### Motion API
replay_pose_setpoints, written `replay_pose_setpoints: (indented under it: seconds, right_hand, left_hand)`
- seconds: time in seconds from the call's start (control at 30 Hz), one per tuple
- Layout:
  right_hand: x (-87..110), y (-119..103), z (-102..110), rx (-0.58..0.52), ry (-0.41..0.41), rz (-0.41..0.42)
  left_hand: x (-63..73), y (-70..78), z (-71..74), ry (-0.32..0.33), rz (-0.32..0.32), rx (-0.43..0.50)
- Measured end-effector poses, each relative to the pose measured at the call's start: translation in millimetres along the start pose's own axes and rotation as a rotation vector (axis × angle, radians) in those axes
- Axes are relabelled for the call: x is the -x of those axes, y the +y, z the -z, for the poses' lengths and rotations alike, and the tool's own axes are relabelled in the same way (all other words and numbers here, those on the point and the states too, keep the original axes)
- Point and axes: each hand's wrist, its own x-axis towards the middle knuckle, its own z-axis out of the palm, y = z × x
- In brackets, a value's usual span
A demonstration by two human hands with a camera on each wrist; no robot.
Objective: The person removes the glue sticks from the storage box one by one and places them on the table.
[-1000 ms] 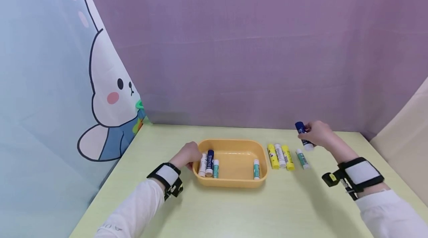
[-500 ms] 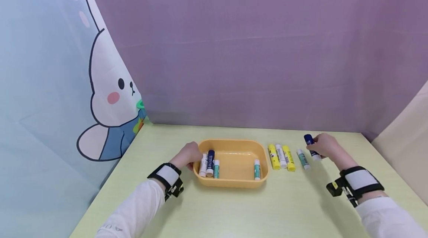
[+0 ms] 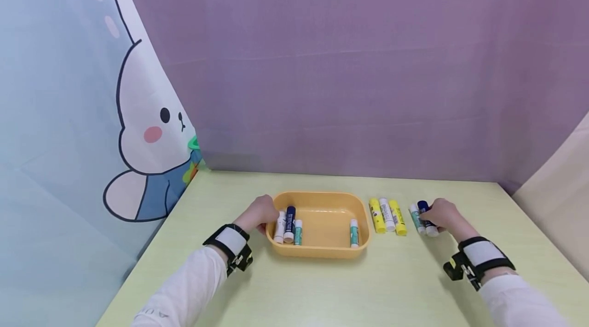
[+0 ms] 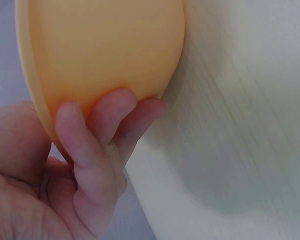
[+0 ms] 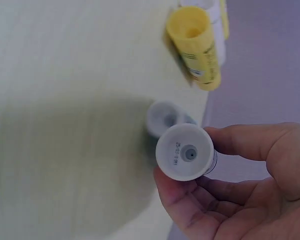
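My left hand (image 3: 262, 210) grips the left end of a yellow-orange plastic tray (image 3: 317, 252), thumb at the rim and fingers curled along the outer wall in the left wrist view. My right hand (image 3: 444, 213) pinches a navy glue stick (image 3: 422, 206) with a white base, low over the table at the right. In the right wrist view the white end of this navy stick (image 5: 185, 152) faces the camera, between thumb and fingers. Just left of it lies a small teal-and-white glue stick (image 3: 416, 218), partly covered by it in the right wrist view.
Inside the tray lie a white glue stick (image 3: 279, 227), a navy one (image 3: 289, 225) and two small teal ones. Between tray and right hand, a white glue stick (image 3: 386, 214) lies between two yellow ones. A purple cloth (image 3: 340, 71) hangs behind the table.
My right hand has lowered the navy glue stick to the table, moving slightly right, so it now sits beside the small teal stick. My left hand and the tray have stayed put.
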Motion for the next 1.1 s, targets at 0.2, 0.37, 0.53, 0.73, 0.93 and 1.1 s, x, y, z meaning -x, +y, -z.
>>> replay_pose_setpoints:
  seconds: [0.2, 0.37, 0.53, 0.73, 0.93, 1.1]
  right_hand:
    - [-5.8, 5, -7, -0.003, -0.022, -0.052]
    - [-8.0, 5, -9, -0.012, -0.025, -0.06]
    - [-6.3, 2, -10, -0.031, -0.027, -0.058]
    - [-4.4, -1, -12, -0.042, -0.034, -0.064]
    - [-3.4, -4, -13, -0.061, -0.048, -0.075]
    - [-4.1, -5, -13, -0.061, -0.051, -0.078]
  left_hand:
    - [0.2, -0.4, 0.1, -0.002, -0.006, 0.01]
    - [1.3, -0.8, 1.0, -0.002, 0.0, 0.019]
    - [1.2, -1.8, 1.2, -0.001, 0.0, 0.021]
    - [3.1, -0.8, 1.5, -0.001, -0.009, 0.024]
    - [1.4, -0.7, 1.9, -0.003, 0.008, 0.024]
    - [-1.0, -2.3, 1.2, -0.003, 0.014, 0.026]
